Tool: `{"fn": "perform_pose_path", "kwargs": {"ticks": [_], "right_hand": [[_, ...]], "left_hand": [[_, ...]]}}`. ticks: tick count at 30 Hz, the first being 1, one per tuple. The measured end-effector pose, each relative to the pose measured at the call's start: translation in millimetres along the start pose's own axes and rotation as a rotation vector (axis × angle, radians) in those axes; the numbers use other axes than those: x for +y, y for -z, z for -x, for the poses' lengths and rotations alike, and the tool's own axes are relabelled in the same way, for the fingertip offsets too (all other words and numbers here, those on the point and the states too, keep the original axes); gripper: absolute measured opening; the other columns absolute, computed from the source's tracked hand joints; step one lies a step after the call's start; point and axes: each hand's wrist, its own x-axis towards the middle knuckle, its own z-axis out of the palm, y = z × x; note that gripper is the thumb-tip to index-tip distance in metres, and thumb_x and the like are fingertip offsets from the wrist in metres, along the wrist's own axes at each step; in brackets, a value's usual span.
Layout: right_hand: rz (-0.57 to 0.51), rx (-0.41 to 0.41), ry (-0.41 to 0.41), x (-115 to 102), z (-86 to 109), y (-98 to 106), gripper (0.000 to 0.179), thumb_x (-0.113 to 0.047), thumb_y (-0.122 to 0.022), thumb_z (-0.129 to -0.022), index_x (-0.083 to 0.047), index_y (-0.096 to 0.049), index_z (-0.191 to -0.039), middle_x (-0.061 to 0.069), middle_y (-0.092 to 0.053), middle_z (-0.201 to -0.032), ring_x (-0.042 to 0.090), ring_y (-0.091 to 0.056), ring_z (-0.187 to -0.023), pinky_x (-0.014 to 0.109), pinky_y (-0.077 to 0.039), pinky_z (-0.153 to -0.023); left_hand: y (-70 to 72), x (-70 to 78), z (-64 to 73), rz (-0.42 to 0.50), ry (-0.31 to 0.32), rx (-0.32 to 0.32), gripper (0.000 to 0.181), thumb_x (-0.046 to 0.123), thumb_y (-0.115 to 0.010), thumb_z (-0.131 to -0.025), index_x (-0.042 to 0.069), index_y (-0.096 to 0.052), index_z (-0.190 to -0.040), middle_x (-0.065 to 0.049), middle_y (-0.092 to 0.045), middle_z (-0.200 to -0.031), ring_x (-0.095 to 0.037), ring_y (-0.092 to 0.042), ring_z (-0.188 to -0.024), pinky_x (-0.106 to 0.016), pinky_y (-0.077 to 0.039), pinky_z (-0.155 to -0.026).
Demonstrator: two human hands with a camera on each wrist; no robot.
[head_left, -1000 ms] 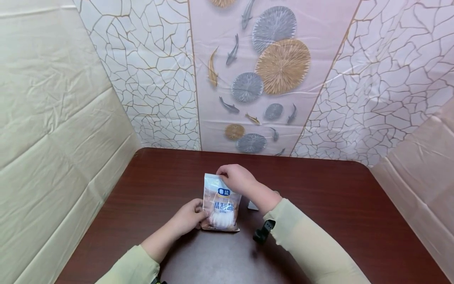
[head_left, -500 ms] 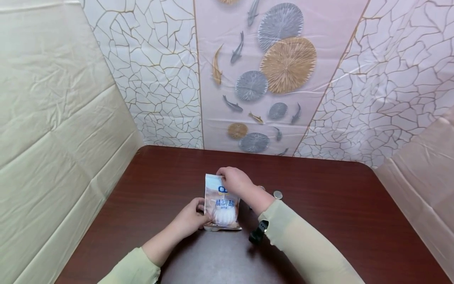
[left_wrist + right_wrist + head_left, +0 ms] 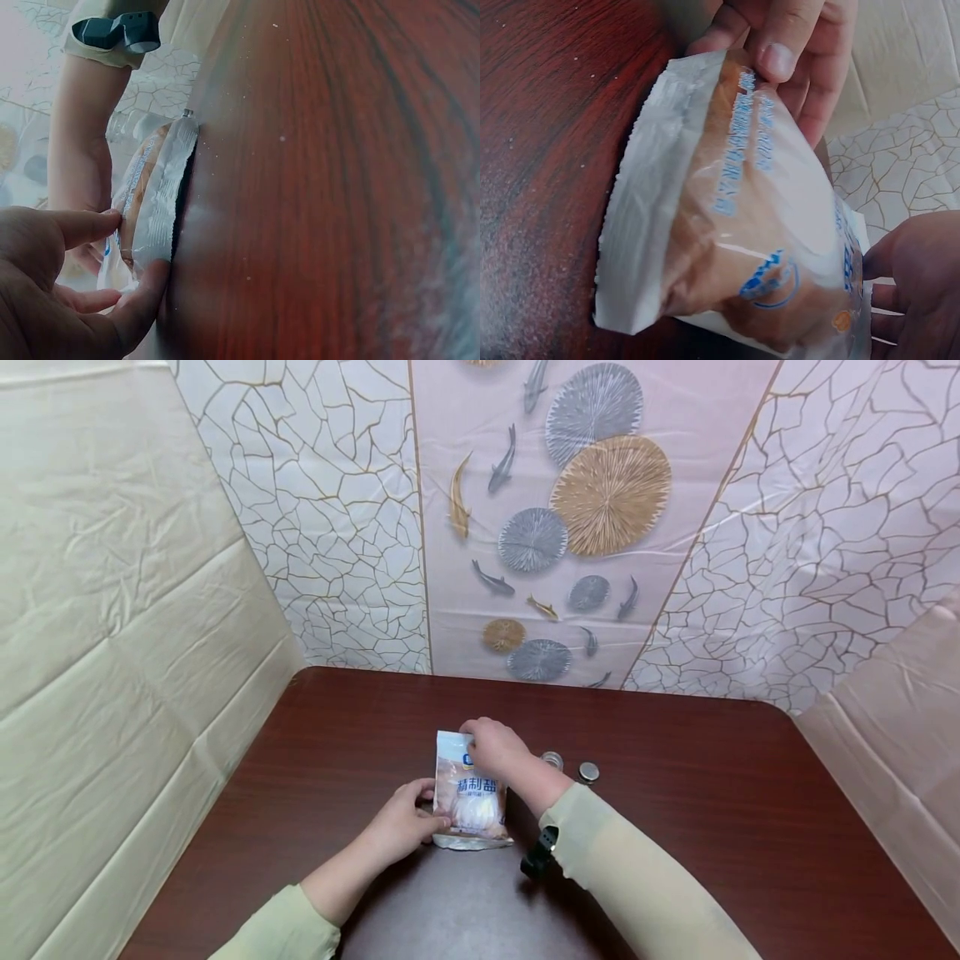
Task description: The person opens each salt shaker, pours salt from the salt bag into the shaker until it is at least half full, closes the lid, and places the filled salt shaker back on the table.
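Note:
A printed plastic bag of salt point(image 3: 476, 789) stands near the table's middle, leaning back, with its silvery bottom seal at the tabletop. My left hand point(image 3: 401, 821) pinches its lower left edge, thumb on the front face. At the top right my right hand point(image 3: 497, 749) grips the bag's upper edge, covering part of the blue logo. In the left wrist view the bag point(image 3: 154, 195) is seen from its sealed end, fingers of the left hand point(image 3: 64, 277) around the corner. The right wrist view shows the bag point(image 3: 727, 187) bulging between the left hand point(image 3: 799, 52) and the right hand point(image 3: 922, 277).
Just behind my right wrist stands a clear glass jar point(image 3: 552, 760), partly hidden by the forearm. A round metal lid point(image 3: 588, 772) lies to its right. The dark red wooden table point(image 3: 712, 827) reaches back to patterned cloth walls point(image 3: 352, 527).
The bag has tipped back slightly, so more of its bottom seal shows. My right forearm has shifted left, uncovering the glass jar and the lid. Both hands keep hold of the bag.

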Motion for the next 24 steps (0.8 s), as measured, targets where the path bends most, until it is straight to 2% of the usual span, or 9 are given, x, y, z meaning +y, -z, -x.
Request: {"fn": "perform_pose_path", "kwargs": {"ticks": [8, 13, 19, 21, 24], "right_hand": [[0.02, -0.03, -0.014, 1.4, -1.6, -5.6, 0.04, -0.01, -0.05, -0.099, -0.014, -0.057, -0.138, 0.009, -0.057, -0.134, 0.027, -0.054, -0.124, 0.045, -0.04, -0.105], [-0.006, -0.03, -0.013, 5.3, -0.6, -8.5, 0.044, -0.008, -0.049, -0.099, -0.015, -0.053, -0.142, 0.01, -0.054, -0.139, 0.027, -0.051, -0.127, 0.045, -0.04, -0.105], [-0.083, 0.061, 0.069, 4.1, 7.2, -4.0, 0.045, -0.011, -0.053, -0.098, -0.017, -0.052, -0.143, 0.008, -0.051, -0.142, 0.025, -0.049, -0.13, 0.043, -0.042, -0.104], [-0.115, 0.091, 0.111, 0.1, 12.1, 0.5, 0.045, -0.013, -0.054, -0.097, -0.016, -0.053, -0.142, 0.008, -0.052, -0.141, 0.025, -0.05, -0.13, 0.044, -0.042, -0.104], [-0.153, 0.117, 0.167, -6.8, 21.6, 8.2, 0.041, -0.016, -0.055, -0.098, -0.016, -0.056, -0.139, 0.007, -0.054, -0.138, 0.025, -0.051, -0.128, 0.044, -0.044, -0.102]], "left_hand": [[-3.2, -0.6, 2.4, -0.053, 0.005, 0.04, 0.063, 0.007, -0.076, -0.084, -0.011, -0.046, -0.137, -0.024, -0.047, -0.123, -0.016, -0.063, -0.069, -0.034, -0.053, -0.057], [-4.6, -0.2, 2.4, -0.061, 0.001, 0.052, 0.057, 0.008, -0.072, -0.087, -0.011, -0.048, -0.135, -0.025, -0.047, -0.123, -0.016, -0.063, -0.072, -0.034, -0.055, -0.058], [-4.2, 2.1, 2.9, -0.068, 0.006, 0.059, 0.051, 0.012, -0.069, -0.09, -0.009, -0.052, -0.133, -0.024, -0.049, -0.123, -0.017, -0.064, -0.077, -0.034, -0.055, -0.059], [-2.9, 3.7, 3.4, -0.106, -0.007, 0.07, 0.048, 0.014, -0.07, -0.09, -0.007, -0.055, -0.131, -0.023, -0.051, -0.122, -0.017, -0.063, -0.08, -0.033, -0.054, -0.059], [-0.3, 7.3, 3.9, -0.198, -0.038, 0.097, 0.045, 0.018, -0.071, -0.091, -0.004, -0.058, -0.127, -0.021, -0.054, -0.121, -0.018, -0.064, -0.087, -0.033, -0.053, -0.066]]}}
